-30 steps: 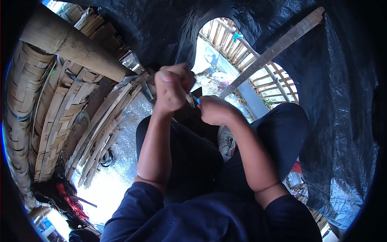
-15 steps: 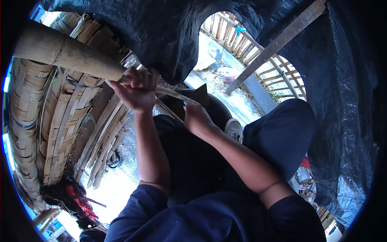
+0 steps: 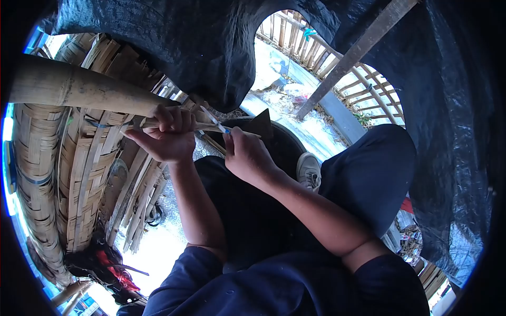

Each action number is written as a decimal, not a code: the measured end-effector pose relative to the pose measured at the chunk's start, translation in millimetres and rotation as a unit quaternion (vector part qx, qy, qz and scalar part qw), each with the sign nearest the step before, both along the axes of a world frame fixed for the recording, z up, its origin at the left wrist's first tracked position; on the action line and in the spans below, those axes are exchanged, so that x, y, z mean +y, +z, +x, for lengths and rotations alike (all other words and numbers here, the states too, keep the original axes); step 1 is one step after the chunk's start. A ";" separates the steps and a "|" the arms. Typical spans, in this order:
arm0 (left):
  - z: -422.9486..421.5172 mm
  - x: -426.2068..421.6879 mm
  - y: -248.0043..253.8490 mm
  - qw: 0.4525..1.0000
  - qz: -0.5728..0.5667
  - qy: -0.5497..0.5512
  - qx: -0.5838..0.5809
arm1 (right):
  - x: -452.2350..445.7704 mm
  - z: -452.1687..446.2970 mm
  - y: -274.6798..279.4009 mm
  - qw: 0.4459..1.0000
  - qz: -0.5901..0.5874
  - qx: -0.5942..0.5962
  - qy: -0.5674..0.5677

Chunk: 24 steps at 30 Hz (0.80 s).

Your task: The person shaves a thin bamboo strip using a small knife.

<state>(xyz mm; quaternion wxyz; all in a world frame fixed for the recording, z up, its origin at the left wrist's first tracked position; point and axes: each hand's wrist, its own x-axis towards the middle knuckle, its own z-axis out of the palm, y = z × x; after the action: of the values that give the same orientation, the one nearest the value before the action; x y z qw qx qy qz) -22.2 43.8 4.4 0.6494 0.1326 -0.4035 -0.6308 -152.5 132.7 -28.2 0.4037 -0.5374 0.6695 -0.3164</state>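
Note:
My left hand is wrapped around a thin pale bamboo strip that runs to the right past my right hand. My right hand is closed on a small knife; a narrow, bright blade and a bit of blue show above the fingers, while the rest of the handle is hidden. The blade lies across or against the strip; exact contact is hard to see. Just above my left hand is the end of a thick bamboo pole.
Woven bamboo rolls and loose bamboo slats lie at the left. Black plastic sheeting hangs overhead and at right. A wooden post slants near a bamboo fence. A dark round container stands beyond my hands.
My right hand has moved slightly left, closer to my left hand, and the knife blade now shows above it. My left hand has shifted slightly left and down.

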 end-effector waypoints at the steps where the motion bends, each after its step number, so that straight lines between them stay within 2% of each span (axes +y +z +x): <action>1: 0.2 -0.5 -2.3 1.000 0.002 0.002 0.000 | -2.0 -0.7 7.0 1.000 0.010 -0.016 -0.010; 3: 0.9 -4.1 -7.2 0.998 -0.021 -0.033 0.051 | -4.7 -2.6 -3.2 0.998 0.030 -0.031 -0.046; 7: 2.4 -7.9 -10.7 0.998 0.001 -0.063 0.022 | -7.0 -3.1 -26.2 0.995 -0.015 -0.044 -0.092; 9: -2.4 -6.2 -10.1 0.999 0.025 -0.015 0.022 | -7.9 -3.8 -25.8 0.995 -0.018 -0.048 -0.087; 13: -3.9 -3.7 -4.0 1.000 0.020 0.005 0.014 | -10.1 -5.3 -30.3 0.994 0.007 -0.078 -0.077; 16: -2.9 -6.6 -11.7 0.999 -0.030 -0.023 0.028 | -13.2 -7.1 -15.6 0.991 0.047 -0.075 -0.099; 18: -7.3 -8.7 -14.7 0.997 -0.026 -0.063 0.039 | -18.2 -11.7 -1.1 0.982 0.157 -0.040 -0.098; 24: -11.3 -12.1 -10.6 0.999 0.006 -0.030 -0.035 | -24.7 -20.0 -14.6 0.970 0.222 -0.045 -0.092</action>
<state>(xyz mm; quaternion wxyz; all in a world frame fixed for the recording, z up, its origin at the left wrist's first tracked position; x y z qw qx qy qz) -33.4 31.7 -6.2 0.6151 0.1468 -0.4256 -0.6473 -172.5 108.0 -42.8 0.5123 -0.3554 0.7504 -0.2194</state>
